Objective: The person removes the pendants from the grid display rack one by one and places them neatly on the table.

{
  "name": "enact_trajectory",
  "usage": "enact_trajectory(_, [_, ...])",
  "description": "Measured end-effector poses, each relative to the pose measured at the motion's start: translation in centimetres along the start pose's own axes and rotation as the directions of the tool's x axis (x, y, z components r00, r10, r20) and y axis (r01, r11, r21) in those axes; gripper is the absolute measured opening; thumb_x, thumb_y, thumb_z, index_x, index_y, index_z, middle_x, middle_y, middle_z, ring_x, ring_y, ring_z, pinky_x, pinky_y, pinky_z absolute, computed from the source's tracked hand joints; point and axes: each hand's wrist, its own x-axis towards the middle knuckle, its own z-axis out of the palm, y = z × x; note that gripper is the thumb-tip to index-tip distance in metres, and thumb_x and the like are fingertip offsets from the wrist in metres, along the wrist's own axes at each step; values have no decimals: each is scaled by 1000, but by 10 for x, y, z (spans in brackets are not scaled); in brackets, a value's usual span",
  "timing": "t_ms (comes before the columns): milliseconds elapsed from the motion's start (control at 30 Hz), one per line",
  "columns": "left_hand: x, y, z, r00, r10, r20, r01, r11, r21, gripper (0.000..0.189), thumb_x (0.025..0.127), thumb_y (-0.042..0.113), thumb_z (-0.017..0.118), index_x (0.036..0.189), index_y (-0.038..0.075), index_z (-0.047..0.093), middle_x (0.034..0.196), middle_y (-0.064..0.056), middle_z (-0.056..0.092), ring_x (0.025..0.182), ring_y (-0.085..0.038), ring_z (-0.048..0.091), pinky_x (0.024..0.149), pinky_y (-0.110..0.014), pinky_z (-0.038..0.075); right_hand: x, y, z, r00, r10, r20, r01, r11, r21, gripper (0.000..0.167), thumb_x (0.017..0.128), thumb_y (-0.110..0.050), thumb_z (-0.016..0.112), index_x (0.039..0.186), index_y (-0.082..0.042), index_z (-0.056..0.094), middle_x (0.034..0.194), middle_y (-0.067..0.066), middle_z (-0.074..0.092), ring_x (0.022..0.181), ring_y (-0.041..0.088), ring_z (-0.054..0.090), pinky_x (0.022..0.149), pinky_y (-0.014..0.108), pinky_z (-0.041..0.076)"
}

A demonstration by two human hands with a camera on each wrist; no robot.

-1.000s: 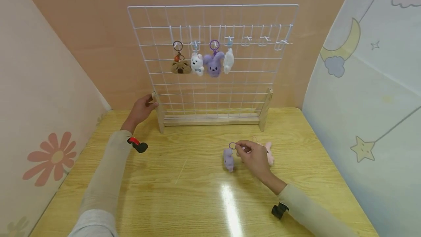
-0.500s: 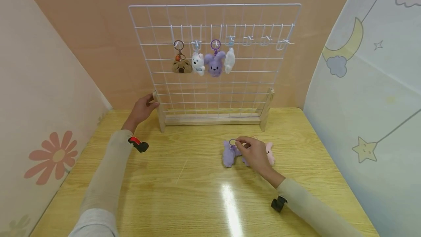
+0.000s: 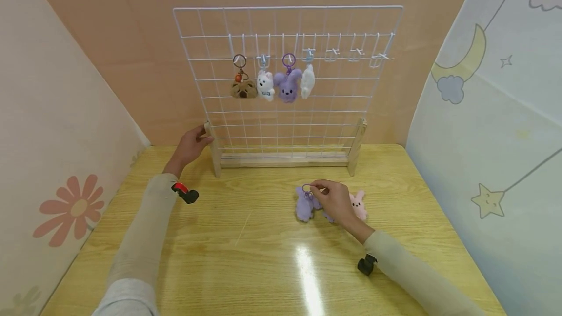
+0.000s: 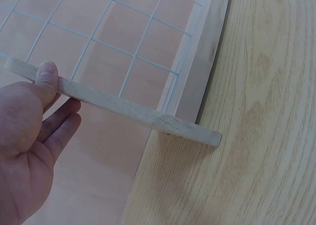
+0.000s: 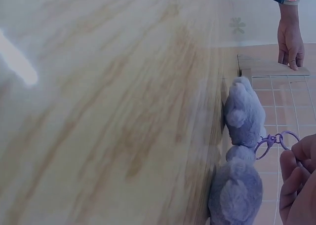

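Hands (image 3: pixel 190 145) (image 3: pixel 334 200): wooden upright (image 4: pixel 113 102), probably metal ring (image 5: pixel 289 131)

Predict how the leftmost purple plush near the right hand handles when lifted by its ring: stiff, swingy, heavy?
The leftmost purple plush is probably soft and squeezable, given its fuzzy, rounded body. Likely light: the right hand pinches just the ring. It may swing, since a clasp links ring and plush.

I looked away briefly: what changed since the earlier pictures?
The right hand, pinching the round purple keyring throughout, shifted slightly left, uncovering more of the pink plush rabbit. The purple plush toy on that keyring turned. The left hand stayed on the pale wooden upright; the four hanging plush keychains stayed put.
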Motion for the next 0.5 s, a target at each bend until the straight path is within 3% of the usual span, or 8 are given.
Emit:
enact_trajectory(367, [-1,3,-1,1000,-5,9,5,1000,-18,60,109,21,53,159,-1,29,158,-28,37,137,-50,47,112,-62,41,14,0,5,996,55,76,-51,997,-55,18,100,-23,70,107,-11,80,94,2,77,52,11,58,39,24,40])
enact_trajectory(500, [-6,18,-2,1000,-10,16,10,1000,-24,57,109,14,51,158,-6,28,157,-31,36,136,-52,46,112,-63,40,17,2,11,994,51,92,-42,994,-98,15,98,-21,71,103,-11,81,91,2,77,53,8,57,42,23,41])
